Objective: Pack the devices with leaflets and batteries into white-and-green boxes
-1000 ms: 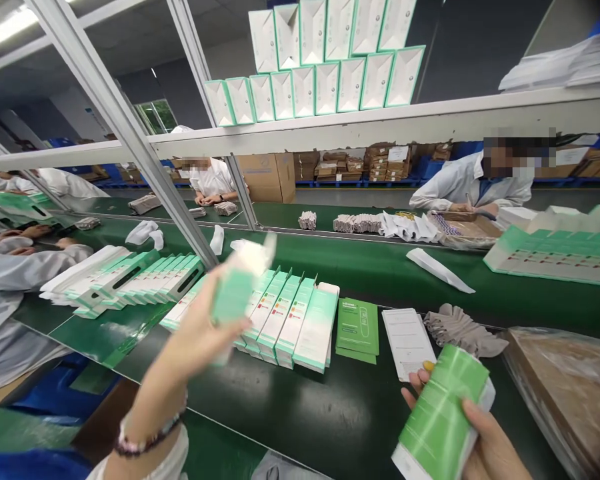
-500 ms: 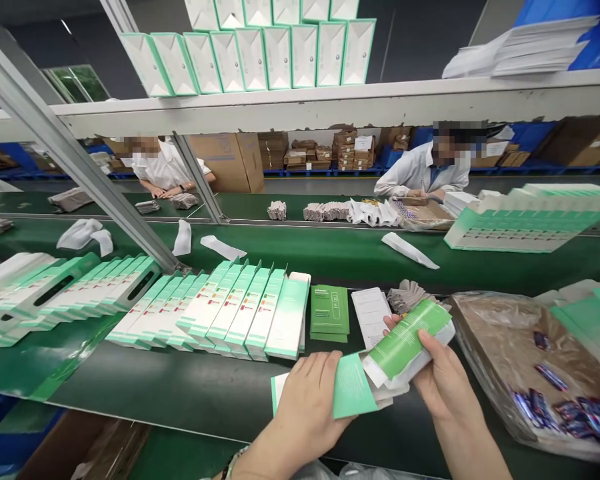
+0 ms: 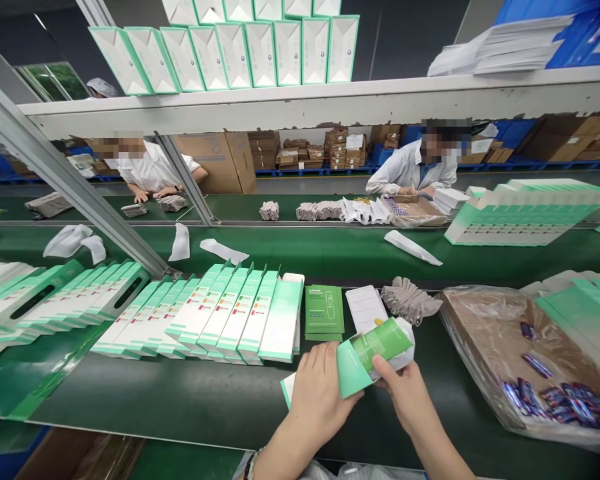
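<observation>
My left hand (image 3: 317, 383) is wrapped round a white and mint-green carton (image 3: 351, 373), lying tilted with its open end toward the right. Partly inside that opening sits a green booklet (image 3: 384, 343) against a white wrapped item (image 3: 407, 333), whose contents I cannot make out. My right hand (image 3: 400, 380) pinches the booklet and wrapped item near the carton's mouth, thumb on the booklet. Just beyond my hands lie a stack of green booklets (image 3: 324, 312), white printed leaflets (image 3: 365, 308) and a pile of greyish folded pouches (image 3: 411, 300).
A row of upright-leaning cartons (image 3: 230, 310) stands at the left. On the right, a plastic-lined cardboard tray (image 3: 485, 327) holds several batteries (image 3: 575, 403). A metal post (image 3: 75, 147) slants across the left. Two people work across the green conveyor belt (image 3: 300, 250); boxes (image 3: 260, 57) line the shelf above.
My right hand has moved left and down, pushing the booklet and wrapped item deeper into the carton. The view has shifted slightly.
</observation>
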Motion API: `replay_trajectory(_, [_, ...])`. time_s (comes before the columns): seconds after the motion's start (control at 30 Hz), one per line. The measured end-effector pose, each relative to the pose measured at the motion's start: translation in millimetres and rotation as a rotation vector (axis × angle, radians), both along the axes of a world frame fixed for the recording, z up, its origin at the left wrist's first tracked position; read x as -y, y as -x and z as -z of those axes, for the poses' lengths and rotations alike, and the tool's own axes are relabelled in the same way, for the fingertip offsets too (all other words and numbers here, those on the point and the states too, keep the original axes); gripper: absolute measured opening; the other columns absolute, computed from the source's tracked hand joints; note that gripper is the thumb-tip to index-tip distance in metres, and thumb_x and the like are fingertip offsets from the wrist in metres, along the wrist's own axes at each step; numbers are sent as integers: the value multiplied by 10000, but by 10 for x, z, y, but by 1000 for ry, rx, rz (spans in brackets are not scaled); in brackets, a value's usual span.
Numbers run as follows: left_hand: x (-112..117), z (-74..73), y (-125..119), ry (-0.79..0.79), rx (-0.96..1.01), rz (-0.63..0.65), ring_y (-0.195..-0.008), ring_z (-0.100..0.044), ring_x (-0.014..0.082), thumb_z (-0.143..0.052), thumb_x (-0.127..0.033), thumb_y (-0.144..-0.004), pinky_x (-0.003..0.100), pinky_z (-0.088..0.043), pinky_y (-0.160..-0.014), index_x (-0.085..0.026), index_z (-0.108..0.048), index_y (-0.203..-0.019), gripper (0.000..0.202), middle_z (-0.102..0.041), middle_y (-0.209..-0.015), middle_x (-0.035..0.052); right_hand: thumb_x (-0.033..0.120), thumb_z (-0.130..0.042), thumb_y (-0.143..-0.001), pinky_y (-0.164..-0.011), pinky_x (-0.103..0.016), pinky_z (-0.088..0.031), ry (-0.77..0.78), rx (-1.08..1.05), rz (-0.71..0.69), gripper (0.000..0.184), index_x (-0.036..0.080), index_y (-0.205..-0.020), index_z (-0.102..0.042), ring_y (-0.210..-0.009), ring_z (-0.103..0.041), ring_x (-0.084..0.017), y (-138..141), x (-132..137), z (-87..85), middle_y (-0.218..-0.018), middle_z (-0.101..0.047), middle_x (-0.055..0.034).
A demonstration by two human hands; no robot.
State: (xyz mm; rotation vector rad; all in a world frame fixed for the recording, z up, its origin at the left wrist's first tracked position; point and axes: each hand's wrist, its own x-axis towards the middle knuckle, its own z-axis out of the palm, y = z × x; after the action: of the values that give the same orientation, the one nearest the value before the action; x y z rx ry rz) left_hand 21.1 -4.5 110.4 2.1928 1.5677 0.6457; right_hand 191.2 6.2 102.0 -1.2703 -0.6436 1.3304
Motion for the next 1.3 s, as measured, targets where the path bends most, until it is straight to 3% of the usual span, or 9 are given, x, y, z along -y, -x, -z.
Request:
replay_trajectory(0.1, [-70, -88, 64, 223, 216, 115, -1084, -574, 364, -844, -436, -606, 503, -465, -915, -183, -453, -1273, 813, -603, -1214, 142, 402, -835, -623, -769, -381, -568, -108, 59, -116, 437, 186, -978, -701, -861, -702, -275, -13, 71, -111, -945, -757, -86])
replay_trajectory(0.23, [-154, -193, 103, 472, 639, 327, -1077, -606, 276, -830, -358, -652, 363, -487, -904, -245, -458, -1297, 753, -634, -1219, 69, 399, -809, -642, -905, -426, -522, -237, 197, -372, 572, 207, -1162, -669, -1047, -651, -315, -73, 87, -327, -1154, -701, -105])
replay_trajectory(0.37, [-143, -169, 12, 418, 679, 260, -954, -624, 228, -766, -247, -685, 320, -489, -854, -209, -514, -1247, 616, -682, -1074, 35, 318, -840, -616, -1063, -460, -407, -356, 534, -399, 718, 242, -1291, -608, -1243, -527, -346, -146, 51, -491, -1357, -579, -105])
replay_trajectory(0.47, [-103, -98, -56, 362, 709, 221, -943, -623, 224, -784, -238, -666, 311, -490, -842, -201, -533, -1213, 603, -674, -1086, 42, 276, -836, -628, -1003, -436, -470, -501, 493, -306, 718, 269, -1308, -602, -1196, -567, -340, -198, 47, -554, -1327, -606, -97])
replay_trajectory(0.57, [-83, 10, -92, 323, 766, 214, -887, -625, 213, -807, -245, -640, 300, -499, -789, -192, -547, -1138, 565, -673, -1029, 43, 176, -773, -697, -881, -410, -540, -752, 538, -325, 569, 298, -1240, -652, -1064, -642, -312, -209, 57, -547, -1180, -694, -80])
replay_trajectory(0.67, [-84, 103, -112, 274, 853, 198, -810, -622, 189, -804, -249, -634, 288, -505, -730, -193, -532, -1074, 520, -660, -955, 31, 98, -719, -726, -965, -455, -498, -1008, 841, -405, 662, 326, -1330, -575, -1022, -667, -279, -189, 72, -429, -1150, -718, -50])
replay_trajectory(0.8, [-91, 83, -134, 271, 898, 233, -902, -644, 197, -764, -209, -692, 309, -515, -809, -212, -543, -1098, 463, -650, -1044, 43, 87, -659, -783, -1195, -512, -165, -1225, 1310, -450, 726, 292, -1444, -443, -1191, -609, -267, -212, 130, -190, -1238, -678, -21])
replay_trajectory(1.1, [-118, 77, -153, 213, 824, 253, -1014, -637, 230, -712, -184, -726, 346, -506, -899, -227, -574, -1167, 464, -656, -1125, 55, 137, -619, -846, -1207, -465, 46, -1169, 1498, -404, 427, 278, -1249, -628, -1301, -512, -229, -148, 185, -226, -1243, -677, 7])
replay_trajectory(1.3, [-159, 188, -125, 345, 828, 223, -1084, -624, 260, -755, -240, -727, 371, -482, -953, -220, -517, -1211, 539, -652, -1199, 76, 167, -575, -868, -1190, -574, -8, -1229, 1457, -293, 301, 195, -1161, -642, -1262, -543, -247, -218, 112, -319, -1143, -730, -36])
